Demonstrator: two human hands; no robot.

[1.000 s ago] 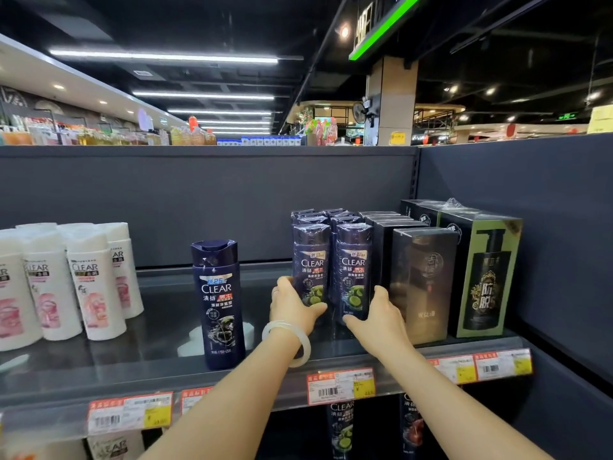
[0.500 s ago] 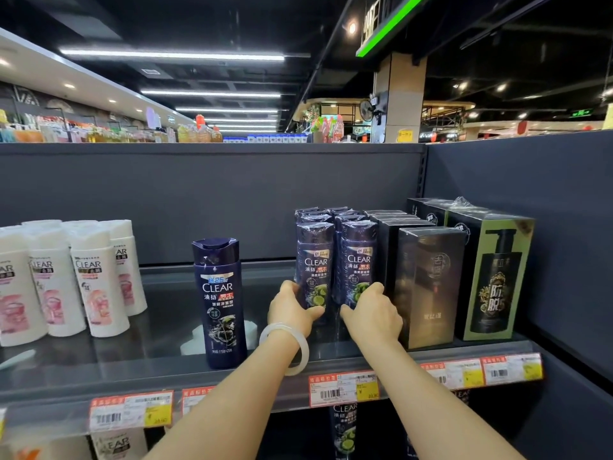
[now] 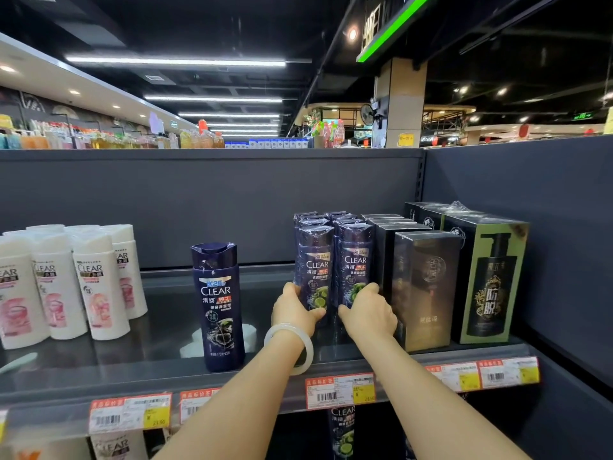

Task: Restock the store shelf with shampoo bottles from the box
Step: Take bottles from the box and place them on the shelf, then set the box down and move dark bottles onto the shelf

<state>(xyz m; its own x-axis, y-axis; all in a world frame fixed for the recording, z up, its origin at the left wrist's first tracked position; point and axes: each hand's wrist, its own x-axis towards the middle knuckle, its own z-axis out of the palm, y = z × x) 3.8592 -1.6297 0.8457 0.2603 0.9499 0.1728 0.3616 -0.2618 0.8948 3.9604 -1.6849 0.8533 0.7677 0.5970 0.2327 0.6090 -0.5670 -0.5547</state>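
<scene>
— Moved? Both hands slid further round the wrapped pack (image 3: 333, 260).
— Grip? Left hand (image 3: 293, 310), right hand (image 3: 370, 312) each holding pack's base, on shelf (image 3: 132, 366).

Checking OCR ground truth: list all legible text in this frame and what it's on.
"CLEAR" with "清扬": lone dark blue bottle.
"CLEAR": the wrapped dark bottles that the left hand and right hand hold.
"CLEAR": white bottles.
"防脱": green-edged box.
"23.90": price tag.
Other tags, barcodes, small print: unreadable.
</scene>
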